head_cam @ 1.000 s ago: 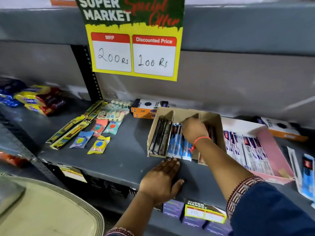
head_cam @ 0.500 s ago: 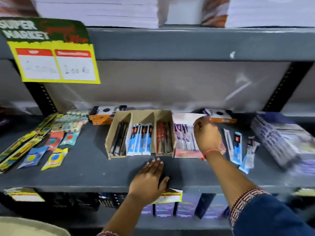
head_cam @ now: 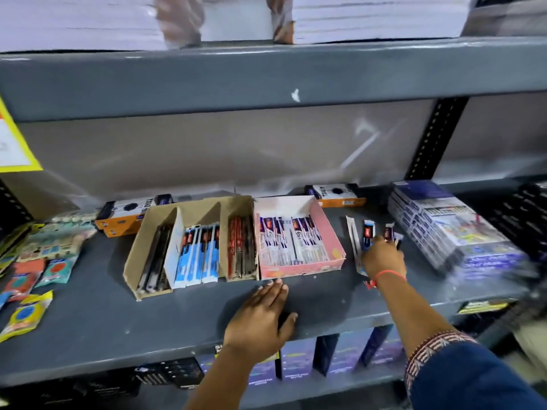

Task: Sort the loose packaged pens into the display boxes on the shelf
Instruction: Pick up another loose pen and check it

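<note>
On the grey metal shelf (head_cam: 88,329) sits a brown cardboard display box with three slots (head_cam: 189,241): black packaged pens (head_cam: 155,258) fill its left slot, blue-and-white packaged pens (head_cam: 198,254) the middle one, and red packaged pens (head_cam: 240,250) the right. Touching its right side, at 3 o'clock from it, is a pink cardboard display box (head_cam: 331,232) holding white-and-purple packaged pens (head_cam: 288,241). At 3 o'clock from the pink box, a small cluster of loose packaged pens (head_cam: 353,238) lies flat on the shelf, just beside the box but apart from it. The right hand (head_cam: 381,257), with a red thread at the wrist, rests on top of this cluster with fingers curled down over the packets; whether it has actually closed on any of them cannot be told, as motion blur hides the fingertips. The left hand (head_cam: 260,318) lies flat and spread, palm down, on the shelf's front edge at 6 o'clock from the pink box, gripping nothing, its fingertips just short of the box front. At 3 o'clock from the loose pens stands a stack of blue shrink-wrapped packs (head_cam: 450,229). Two orange-and-black cartons (head_cam: 124,213) lie behind the boxes, and colourful small packets (head_cam: 26,312) are scattered at the far left.
</note>
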### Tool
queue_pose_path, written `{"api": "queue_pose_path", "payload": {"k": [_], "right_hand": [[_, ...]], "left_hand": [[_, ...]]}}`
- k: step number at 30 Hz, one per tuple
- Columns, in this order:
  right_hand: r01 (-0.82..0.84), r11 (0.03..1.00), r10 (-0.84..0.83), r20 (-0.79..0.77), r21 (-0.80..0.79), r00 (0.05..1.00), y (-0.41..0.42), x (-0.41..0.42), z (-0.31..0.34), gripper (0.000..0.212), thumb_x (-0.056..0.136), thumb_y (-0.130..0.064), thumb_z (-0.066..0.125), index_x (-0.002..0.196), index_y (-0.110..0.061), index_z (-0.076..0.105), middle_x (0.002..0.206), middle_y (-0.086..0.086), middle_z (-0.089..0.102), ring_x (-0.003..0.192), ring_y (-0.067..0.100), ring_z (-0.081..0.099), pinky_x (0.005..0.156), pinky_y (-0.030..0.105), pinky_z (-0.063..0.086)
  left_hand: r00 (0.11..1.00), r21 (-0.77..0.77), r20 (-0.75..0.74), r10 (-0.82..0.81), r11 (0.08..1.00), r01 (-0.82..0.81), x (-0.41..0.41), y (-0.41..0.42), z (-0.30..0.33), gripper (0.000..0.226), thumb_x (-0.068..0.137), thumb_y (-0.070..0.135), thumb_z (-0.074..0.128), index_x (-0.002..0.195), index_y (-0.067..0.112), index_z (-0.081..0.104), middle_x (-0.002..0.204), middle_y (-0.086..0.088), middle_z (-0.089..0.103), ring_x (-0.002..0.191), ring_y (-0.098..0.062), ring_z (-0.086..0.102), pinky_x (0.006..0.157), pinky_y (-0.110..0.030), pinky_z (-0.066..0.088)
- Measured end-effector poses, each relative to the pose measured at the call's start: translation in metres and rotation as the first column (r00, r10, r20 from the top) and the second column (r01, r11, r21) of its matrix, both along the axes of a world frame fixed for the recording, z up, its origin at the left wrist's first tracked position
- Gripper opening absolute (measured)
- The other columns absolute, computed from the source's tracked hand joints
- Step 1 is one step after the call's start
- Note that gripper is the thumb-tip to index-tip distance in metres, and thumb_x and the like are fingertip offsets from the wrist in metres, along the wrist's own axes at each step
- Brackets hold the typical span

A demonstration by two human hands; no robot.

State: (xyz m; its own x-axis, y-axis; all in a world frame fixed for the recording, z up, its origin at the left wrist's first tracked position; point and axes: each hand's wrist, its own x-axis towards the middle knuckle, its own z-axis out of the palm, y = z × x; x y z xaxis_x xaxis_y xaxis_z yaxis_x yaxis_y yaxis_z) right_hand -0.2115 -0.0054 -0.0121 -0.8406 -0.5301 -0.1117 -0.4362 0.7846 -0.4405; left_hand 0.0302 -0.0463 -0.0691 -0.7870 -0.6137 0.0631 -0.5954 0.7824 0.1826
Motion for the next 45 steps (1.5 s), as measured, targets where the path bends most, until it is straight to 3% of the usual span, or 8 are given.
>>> {"api": "queue_pose_path", "payload": {"k": [7, 21, 23, 25, 29, 33, 37, 45], "right_hand": [[0.103, 0.993, -0.092, 0.185, -0.053, 0.978, -0.013, -0.015, 0.007, 0.041, 0.085, 0.0, 0.048, 0.126, 0.008, 0.046, 0.131, 0.03, 0.053, 0.12, 0.044, 0.052, 0.098, 0.044, 0.043], [0.169, 0.972, -0.11, 0.318, -0.163, 0.942, -0.009, -0.033, 0.018, 0.03, 0.082, 0.003, 0.057, 0.109, 0.015, 0.061, 0.116, 0.028, 0.064, 0.111, 0.038, 0.06, 0.094, 0.039, 0.047], [0.15, 0.953, -0.053, 0.341, -0.263, 0.938, -0.006, -0.027, 0.026, 0.009, 0.08, 0.001, 0.063, 0.087, 0.006, 0.066, 0.097, 0.023, 0.065, 0.093, 0.034, 0.062, 0.083, 0.035, 0.047], [0.138, 0.902, 0.04, 0.396, -0.41, 0.917, -0.004, -0.02, 0.032, 0.026, 0.078, 0.002, 0.067, 0.059, -0.009, 0.055, 0.072, 0.014, 0.057, 0.066, 0.024, 0.053, 0.063, 0.024, 0.043], [0.169, 0.762, 0.317, 0.588, -0.625, 0.745, 0.01, 0.02, 0.051, 0.03, 0.08, 0.007, 0.064, 0.061, -0.013, 0.053, 0.036, -0.006, 0.051, 0.024, -0.002, 0.038, 0.027, 0.007, 0.023], [0.092, 0.701, 0.502, 0.581, -0.707, 0.641, 0.026, 0.06, 0.061, 0.026, 0.079, 0.008, 0.063, 0.063, -0.012, 0.061, 0.038, -0.007, 0.06, 0.034, 0.0, 0.048, 0.036, 0.011, 0.032], [0.046, 0.683, 0.597, 0.593, -0.729, 0.54, 0.036, 0.085, 0.064, 0.022, 0.078, 0.005, 0.065, 0.066, -0.013, 0.064, 0.049, -0.009, 0.066, 0.043, 0.0, 0.049, 0.041, 0.011, 0.032], [-0.039, 0.623, 0.69, 0.525, -0.781, 0.498, 0.038, 0.109, 0.08, 0.025, 0.078, 0.011, 0.062, 0.065, -0.009, 0.062, 0.045, -0.011, 0.066, 0.037, -0.007, 0.053, 0.039, 0.005, 0.035]], "left_hand": [[0.998, -0.005, -0.056, 0.008, 1.0, -0.008, 0.0, 0.001, -0.001, 0.086, 0.073, 0.06, -0.006, 0.146, 0.019, 0.015, 0.155, 0.003, 0.01, 0.14, -0.009, 0.003, 0.104, -0.015, -0.014], [1.0, 0.0, -0.025, 0.003, 1.0, -0.003, 0.001, 0.0, 0.001, 0.073, 0.086, 0.059, 0.007, 0.146, 0.019, 0.013, 0.155, 0.003, 0.009, 0.14, -0.01, 0.003, 0.106, -0.017, -0.011], [1.0, 0.022, -0.003, 0.004, 1.0, -0.004, 0.001, 0.001, 0.005, 0.062, 0.095, 0.052, 0.02, 0.147, 0.019, 0.01, 0.156, 0.003, 0.005, 0.14, -0.01, 0.0, 0.108, -0.02, -0.009], [1.0, 0.04, 0.016, -0.002, 0.999, 0.001, 0.001, 0.001, 0.006, 0.06, 0.097, 0.049, 0.023, 0.147, 0.019, 0.008, 0.156, 0.003, 0.003, 0.14, -0.009, -0.002, 0.11, -0.022, -0.008], [0.999, 0.041, 0.032, 0.005, 0.999, -0.006, 0.0, 0.0, 0.006, 0.061, 0.096, 0.051, 0.025, 0.147, 0.02, 0.01, 0.156, 0.004, 0.004, 0.14, -0.01, 0.0, 0.114, -0.025, -0.003], [0.999, 0.03, 0.026, 0.039, 0.999, -0.04, 0.01, -0.003, 0.007, 0.072, 0.089, 0.063, 0.015, 0.146, 0.021, 0.015, 0.155, 0.005, 0.01, 0.14, -0.01, 0.004, 0.108, -0.021, -0.004], [0.989, 0.036, 0.01, 0.149, 0.988, -0.149, 0.032, -0.013, 0.003, 0.101, 0.066, 0.078, -0.008, 0.145, 0.023, 0.022, 0.154, 0.007, 0.017, 0.14, -0.011, 0.009, 0.111, -0.027, 0.014], [0.97, -0.007, -0.003, 0.243, 0.97, -0.243, 0.043, -0.013, 0.005, 0.085, 0.075, 0.064, 0.002, 0.143, 0.02, 0.027, 0.151, 0.004, 0.026, 0.139, -0.015, 0.019, 0.106, -0.031, 0.03]]}}
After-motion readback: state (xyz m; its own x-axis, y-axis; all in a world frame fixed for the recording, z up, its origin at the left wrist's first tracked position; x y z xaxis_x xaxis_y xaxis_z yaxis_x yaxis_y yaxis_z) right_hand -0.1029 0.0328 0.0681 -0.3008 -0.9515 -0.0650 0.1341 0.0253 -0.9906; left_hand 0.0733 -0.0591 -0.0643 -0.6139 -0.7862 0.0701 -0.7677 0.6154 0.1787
